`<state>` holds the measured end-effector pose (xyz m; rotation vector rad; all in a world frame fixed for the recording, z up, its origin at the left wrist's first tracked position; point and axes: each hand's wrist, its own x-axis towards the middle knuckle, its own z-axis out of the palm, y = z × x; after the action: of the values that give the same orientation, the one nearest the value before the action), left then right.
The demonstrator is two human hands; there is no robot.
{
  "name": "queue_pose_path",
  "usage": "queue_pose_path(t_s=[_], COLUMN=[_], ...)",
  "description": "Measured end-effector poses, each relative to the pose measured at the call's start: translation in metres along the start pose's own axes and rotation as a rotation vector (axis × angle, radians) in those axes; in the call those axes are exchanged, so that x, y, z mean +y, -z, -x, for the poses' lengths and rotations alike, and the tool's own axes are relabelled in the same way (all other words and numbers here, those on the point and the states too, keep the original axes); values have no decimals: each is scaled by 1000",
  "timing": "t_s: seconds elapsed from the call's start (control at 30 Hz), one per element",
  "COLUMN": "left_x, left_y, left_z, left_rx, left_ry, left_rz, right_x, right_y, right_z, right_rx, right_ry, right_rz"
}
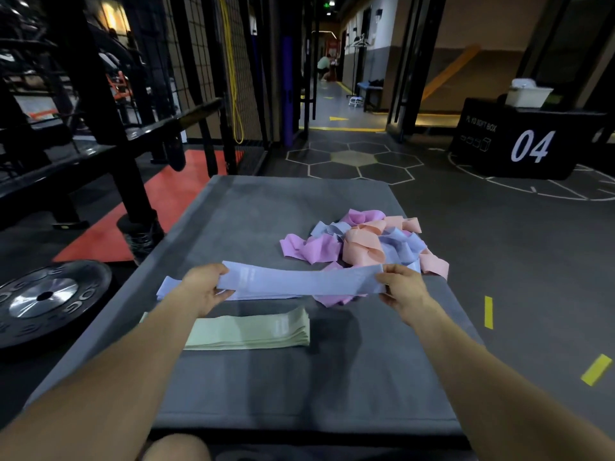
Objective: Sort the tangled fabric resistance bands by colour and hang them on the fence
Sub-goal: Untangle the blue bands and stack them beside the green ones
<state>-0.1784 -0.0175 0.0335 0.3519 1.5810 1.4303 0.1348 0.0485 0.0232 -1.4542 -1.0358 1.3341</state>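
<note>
A light blue band [299, 280] is stretched flat between both hands above the grey mat [266, 201]. My left hand [206, 287] grips its left end and my right hand [399, 287] pinches its right end. Under it lies a flat stack of light blue bands [169, 287]. Closer to me sits a neat stack of pale green bands [253, 332]. A tangled pile of pink, peach and blue bands [359, 244] lies at the mat's far right. The black mesh fence [213, 44] stands at the back left.
A black weight plate [46, 294] lies on the floor to the left. A black rack frame [109, 128] stands beside it. A black plyo box marked 04 [529, 144] stands at the right rear. A yellow rope [233, 78] hangs on the fence.
</note>
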Motion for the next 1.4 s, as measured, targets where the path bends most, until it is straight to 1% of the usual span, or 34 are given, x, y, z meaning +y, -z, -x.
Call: queue_pose_path(t_s=[0.13,0.27,0.33,0.4,0.47,0.63,0.8,0.97,1.07,1.23,1.4], left_x=[21,28,26,22,20,24,20,15,14,15,13], left_y=[32,60,74,88,99,105,105,109,106,105,102], left_z=[-27,-57,-72,-84,-93,-108,-116,-116,-117,-118,-117], left_rx=[59,107,159,215,269,377,363,389,376,380,347], left_ry=[-27,-117,-153,-176,-194,-226,-217,-205,-199,-201,-191], left_rz=[-56,-181,-270,-346,-421,-586,-726,-784,-793,-822,-884], right_x=[-7,-3,3,12,21,27,39,48,47,45,49], right_y=[-44,-88,-108,-124,-136,-158,-168,-167,-167,-168,-167], right_z=[-11,-26,-35,-42,-46,-56,-65,-71,-73,-72,-70], right_rx=[-51,-113,-90,-16,22,75,92,87,85,108,97], right_ry=[-3,-12,-6,8,3,29,35,82,97,95,123], right_rz=[91,137,206,270,277,370,529,647,731,772,835])
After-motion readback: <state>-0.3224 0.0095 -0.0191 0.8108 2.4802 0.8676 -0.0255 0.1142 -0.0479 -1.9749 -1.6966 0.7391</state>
